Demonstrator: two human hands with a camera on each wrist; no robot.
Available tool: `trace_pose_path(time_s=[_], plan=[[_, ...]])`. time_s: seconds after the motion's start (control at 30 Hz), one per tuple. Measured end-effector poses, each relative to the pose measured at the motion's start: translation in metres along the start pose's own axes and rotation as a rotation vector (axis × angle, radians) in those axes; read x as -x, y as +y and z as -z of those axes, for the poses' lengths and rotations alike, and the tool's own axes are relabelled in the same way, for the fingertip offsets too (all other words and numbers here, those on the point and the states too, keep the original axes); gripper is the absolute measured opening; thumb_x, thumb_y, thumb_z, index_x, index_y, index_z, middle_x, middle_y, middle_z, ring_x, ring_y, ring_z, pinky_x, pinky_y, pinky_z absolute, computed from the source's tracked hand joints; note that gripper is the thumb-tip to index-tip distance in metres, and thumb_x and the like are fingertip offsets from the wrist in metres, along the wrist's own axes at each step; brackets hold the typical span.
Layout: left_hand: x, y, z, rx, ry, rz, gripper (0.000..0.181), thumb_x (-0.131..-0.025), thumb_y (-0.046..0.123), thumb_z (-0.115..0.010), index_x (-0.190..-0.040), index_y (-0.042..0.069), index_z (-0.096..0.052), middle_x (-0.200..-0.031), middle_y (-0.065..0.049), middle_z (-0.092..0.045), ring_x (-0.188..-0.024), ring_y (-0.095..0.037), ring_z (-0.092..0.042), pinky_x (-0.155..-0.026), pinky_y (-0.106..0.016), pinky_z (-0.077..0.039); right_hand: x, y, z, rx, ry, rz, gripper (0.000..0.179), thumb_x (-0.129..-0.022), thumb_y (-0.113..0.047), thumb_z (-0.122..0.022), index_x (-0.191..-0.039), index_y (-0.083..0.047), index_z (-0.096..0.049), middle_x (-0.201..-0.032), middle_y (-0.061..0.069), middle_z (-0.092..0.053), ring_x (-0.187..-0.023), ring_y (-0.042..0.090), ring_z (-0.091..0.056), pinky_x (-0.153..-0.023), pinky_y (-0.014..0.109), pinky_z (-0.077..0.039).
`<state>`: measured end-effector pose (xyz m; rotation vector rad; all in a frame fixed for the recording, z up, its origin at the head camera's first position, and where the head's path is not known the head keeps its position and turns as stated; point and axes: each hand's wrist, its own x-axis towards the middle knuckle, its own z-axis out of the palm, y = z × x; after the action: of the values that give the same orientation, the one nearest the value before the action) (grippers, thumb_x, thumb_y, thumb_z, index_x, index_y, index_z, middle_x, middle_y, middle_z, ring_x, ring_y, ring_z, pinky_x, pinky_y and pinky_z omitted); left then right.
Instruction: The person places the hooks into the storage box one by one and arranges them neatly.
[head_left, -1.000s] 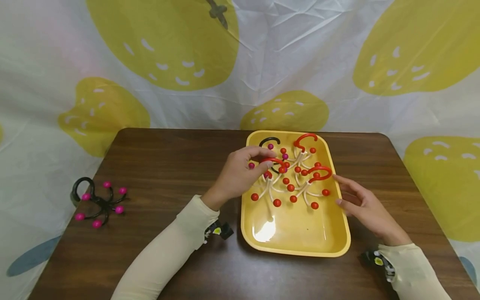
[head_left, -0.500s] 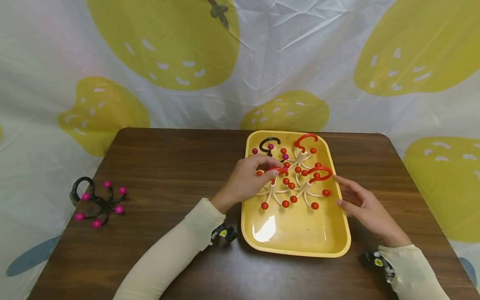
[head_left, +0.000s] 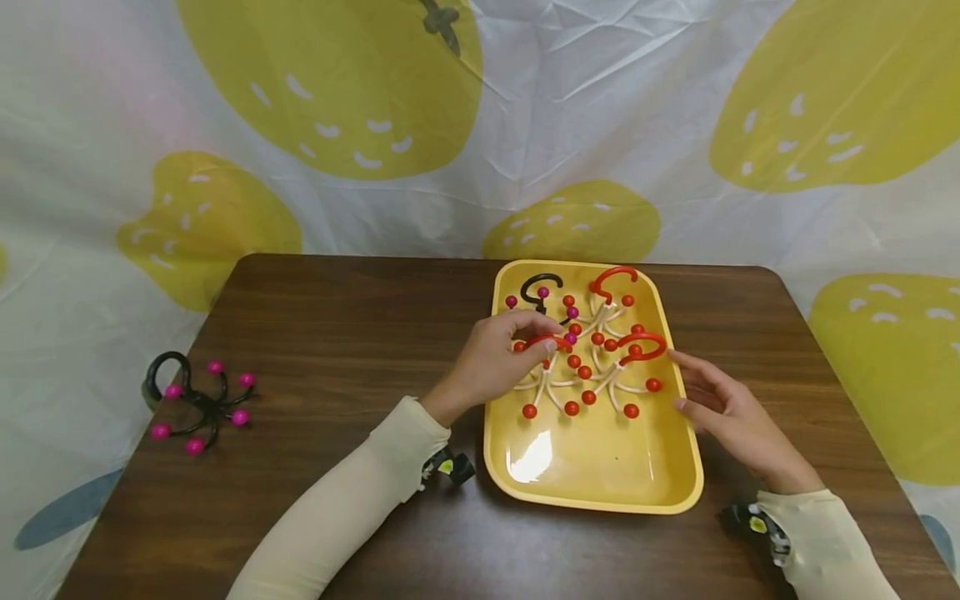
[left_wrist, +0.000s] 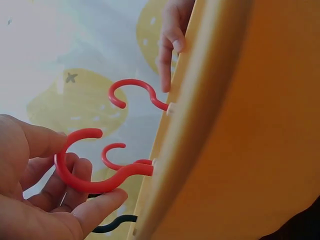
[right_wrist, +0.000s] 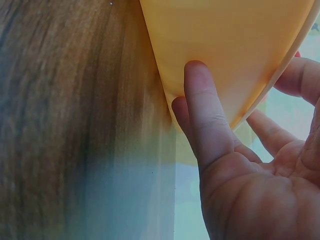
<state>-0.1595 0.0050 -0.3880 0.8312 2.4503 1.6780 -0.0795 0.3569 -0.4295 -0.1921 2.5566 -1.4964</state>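
a black, pink-tipped piece (head_left: 206, 406) lay on the desk (head_left: 352, 325). the left hand (head_left: 491, 360), its grip pinching the hook, held a red-hooked piece (left_wrist: 95, 187) located inside the yellow tray (head_left: 592, 471). two similar pieces (head_left: 618, 368) lay further right. the right hand (head_left: 737, 419), grip spread, was positioned at the tray's right wall.

Brown wooden table (head_left: 337, 333) | yellow tray (head_left: 592, 471) (round-cornered), right of centre | black pink-balled hook (head_left: 206, 406), near left edge

The tray (head_left: 592, 467) looks glossy plastic, the table (head_left: 360, 333) wood-grained.
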Motion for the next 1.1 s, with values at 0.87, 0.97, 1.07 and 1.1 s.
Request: trace_pose_path(time_s=[0.87, 0.97, 1.07, 1.1], plan=[[0.015, 0.020, 0.051, 0.134, 0.117, -0.051, 0.021, -0.101, 0.010, -0.072, -0.120, 0.003, -0.074, -0.116, -0.009, -0.076, -0.100, -0.018, -0.075, -0.091, -0.029, -0.063, 0.000, 0.002, -0.001, 0.009, -0.001, 0.023, 0.066, -0.107, -0.016, -0.063, -0.166, -0.012, -0.034, -0.147, 0.030, -0.053, -0.113, -0.010, -0.062, -0.081, 0.027, -0.063], [0.019, 0.020, 0.056, 0.147, 0.125, -0.051, 0.020, -0.101, 0.010, -0.072, -0.120, 0.004, -0.074, -0.117, -0.009, -0.076, -0.098, -0.019, -0.075, -0.092, -0.031, -0.063, 0.000, 0.002, -0.001, 0.012, -0.001, 0.030, 0.066, -0.107, -0.016, -0.064, -0.165, -0.012, -0.034, -0.146, 0.030, -0.053, -0.113, -0.010, -0.062, -0.081, 0.027, -0.063], [0.022, 0.019, 0.063, 0.134, 0.135, -0.049, 0.020, -0.101, 0.011, -0.072, -0.120, 0.006, -0.075, -0.116, -0.008, -0.076, -0.099, -0.018, -0.076, -0.093, -0.033, -0.063, 0.000, 0.002, 0.000, 0.018, -0.002, 0.027, 0.066, -0.106, -0.016, -0.064, -0.166, -0.012, -0.034, -0.146, 0.030, -0.053, -0.112, -0.010, -0.062, -0.081, 0.027, -0.063], [0.023, 0.018, 0.065, 0.127, 0.140, -0.046, 0.020, -0.101, 0.012, -0.072, -0.120, 0.006, -0.075, -0.116, -0.008, -0.076, -0.100, -0.018, -0.075, -0.094, -0.035, -0.062, -0.001, 0.002, 0.000, 0.019, -0.003, 0.024, 0.067, -0.106, -0.016, -0.064, -0.166, -0.013, -0.034, -0.146, 0.030, -0.053, -0.112, -0.010, -0.062, -0.082, 0.026, -0.063]])
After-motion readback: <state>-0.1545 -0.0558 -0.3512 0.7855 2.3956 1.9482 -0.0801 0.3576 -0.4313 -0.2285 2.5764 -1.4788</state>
